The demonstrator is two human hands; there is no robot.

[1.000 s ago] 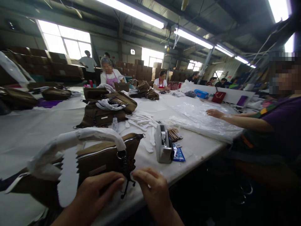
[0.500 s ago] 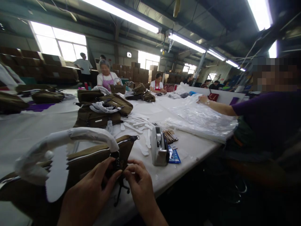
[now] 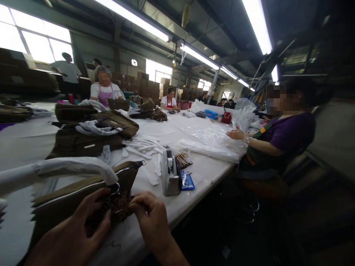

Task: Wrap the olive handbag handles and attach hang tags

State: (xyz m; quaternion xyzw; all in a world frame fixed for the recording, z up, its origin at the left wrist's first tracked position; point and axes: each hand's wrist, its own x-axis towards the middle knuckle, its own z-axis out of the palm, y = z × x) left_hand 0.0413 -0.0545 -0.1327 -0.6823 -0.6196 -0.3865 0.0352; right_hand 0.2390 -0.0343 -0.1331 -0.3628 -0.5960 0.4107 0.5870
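An olive handbag point(image 3: 80, 197) lies in front of me, a silver zip along its top edge. Its handle point(image 3: 69, 168) is wrapped in white covering and ends at a metal ring point(image 3: 115, 188). Below the ring is a brown patterned ornament point(image 3: 122, 207), somewhat blurred. My left hand point(image 3: 72, 221) is closed about the ornament's left side by the ring; its fingertips are partly in shadow. At the ornament's right edge, my right hand point(image 3: 151, 214) pinches it between thumb and fingers. A white serrated card point(image 3: 16, 218) hangs by the handle at left.
A tape dispenser point(image 3: 170, 173) stands right of the bag, beside a blue packet point(image 3: 187, 181) and brown sticks point(image 3: 183, 160). White strips point(image 3: 144, 146) lie behind it. More olive bags point(image 3: 88, 136) are stacked beyond. On the right, a co-worker point(image 3: 277, 133) handles clear plastic bags point(image 3: 210, 138).
My view has turned right, so the scene sits further left. The brown ornament now shows between my hands; the dark dangling strap is out of sight. The co-worker's hands have come together.
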